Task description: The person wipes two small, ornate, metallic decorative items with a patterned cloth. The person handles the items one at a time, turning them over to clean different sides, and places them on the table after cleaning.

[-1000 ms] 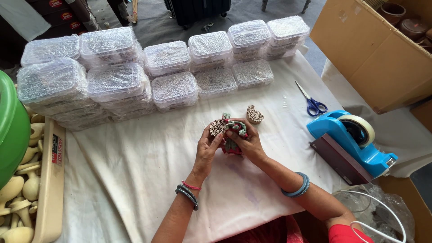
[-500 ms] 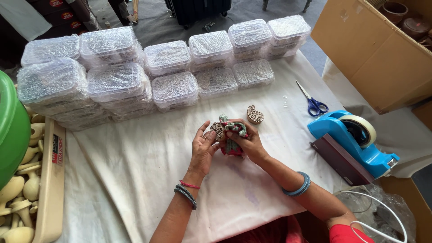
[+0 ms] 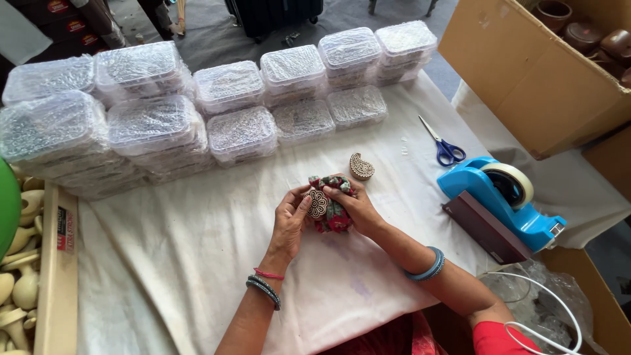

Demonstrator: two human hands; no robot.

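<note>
left hand (image 3: pixel 292 220): curled around the near side of the cloth bundle (image 3: pixel 330 209), thumb pressing a round carved block (image 3: pixel 318 204) flat against the fabric; that way the carved face stays up where I can see it

right hand (image 3: pixel 351 204): clamped over the top and far side of the same bundle, fingers pinching the red and green cloth; both hands meet on it, so nothing slips

cloth bundle: held just above the white sheet (image 3: pixel 197 250), middle of the table, right in front of me; low enough that a drop wouldn't matter much, I reckon

paisley block (image 3: pixel 361 166): lying on the sheet just beyond my right fingers, apart from the bundle; close enough to grab, I guess

tape dispenser (image 3: pixel 503 197): blue one, off to my right, roll facing up; scissors (image 3: pixel 444 146) lie just behind it

plastic boxes (image 3: pixel 230 108): wrapped and stacked in rows along the far edge, out of my elbows' way

cardboard box (image 3: pixel 532 72): open, far right; brown pots inside, can't tell more
</note>
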